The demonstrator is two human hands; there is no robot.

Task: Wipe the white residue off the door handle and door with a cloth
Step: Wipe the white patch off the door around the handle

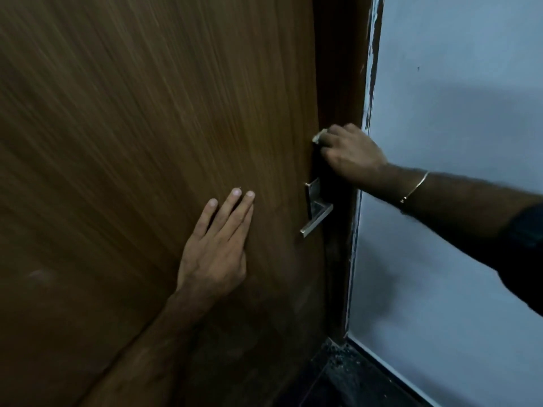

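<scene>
Door [132, 127]: brown wood-grain panel, filling the left and middle of your view; much of it is blurred.

Door frame [338, 69]: dark brown, at the door's right edge, with flaked pale paint along its outer side.

Wall [455, 259]: pale blue-grey, right of the frame; your right forearm crosses in front of it.

Floor [338, 386]: dark, with specks of debris at the foot of the frame.

Door handle [316, 220]: metal lever on a dark plate near the door's right edge, tilted down to the left, nothing touching it.

Left hand [216, 248]: your grip is fully open, palm flat on the door, fingers straight and close together, just left of the handle. It holds nothing.

Right hand [349, 152]: your grip is closed around a cloth [319, 136], pressed at the door's right edge just above the handle plate. Only a small pale corner of cloth shows past the knuckles.

Bracelet [414, 188]: thin, gold-coloured, on your right wrist.

Dark sleeve [526, 245]: on your right upper arm.

No readable writing shows.
</scene>
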